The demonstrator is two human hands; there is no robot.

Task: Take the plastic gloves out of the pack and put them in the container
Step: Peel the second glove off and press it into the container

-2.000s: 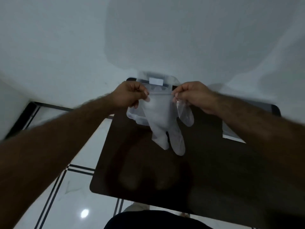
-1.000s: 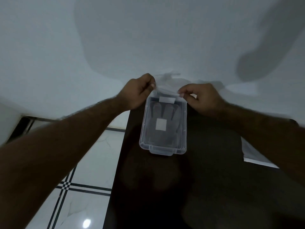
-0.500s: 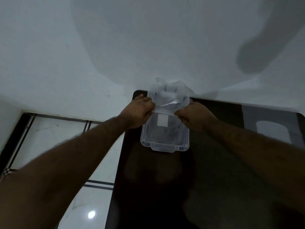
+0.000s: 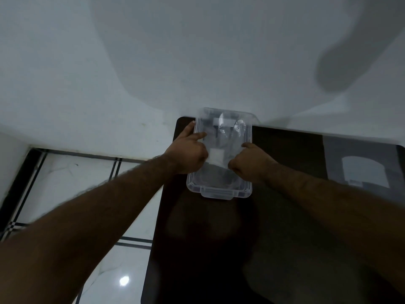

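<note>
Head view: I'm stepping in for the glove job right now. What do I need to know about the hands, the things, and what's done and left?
Left hand: pressing into the clear plastic container, forefinger out; grip unclear.
Right hand: curled over the container's right side; grip unclear.
Container sits at the far left corner of the dark table, by the wall.
Plastic glove: lying inside the container.
Done: this glove is in.
Left: the pack is out of sight; find it and check for more.
</note>
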